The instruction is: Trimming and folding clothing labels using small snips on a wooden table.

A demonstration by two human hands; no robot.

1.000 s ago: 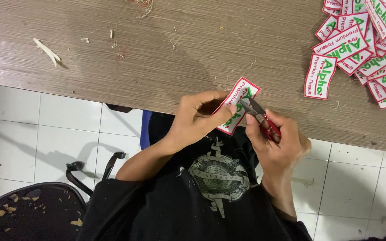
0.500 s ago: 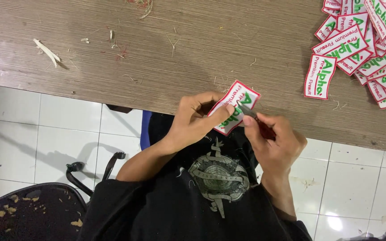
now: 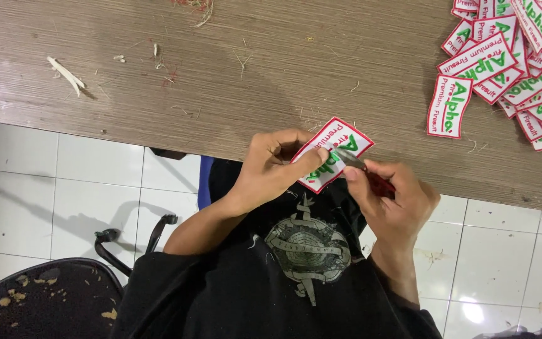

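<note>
The left hand (image 3: 271,169) pinched a white patch (image 3: 334,150) with a red border and green lettering, its grip pressed on the patch's lower edge, just off the near edge of the counter (image 3: 221,69). At three o'clock from it, the right hand (image 3: 390,201) had its grip closed around a small red-handled cutter (image 3: 356,164), whose metal tip touched the patch. A pile of similar patches (image 3: 509,63) lay at one o'clock, well apart.
</note>
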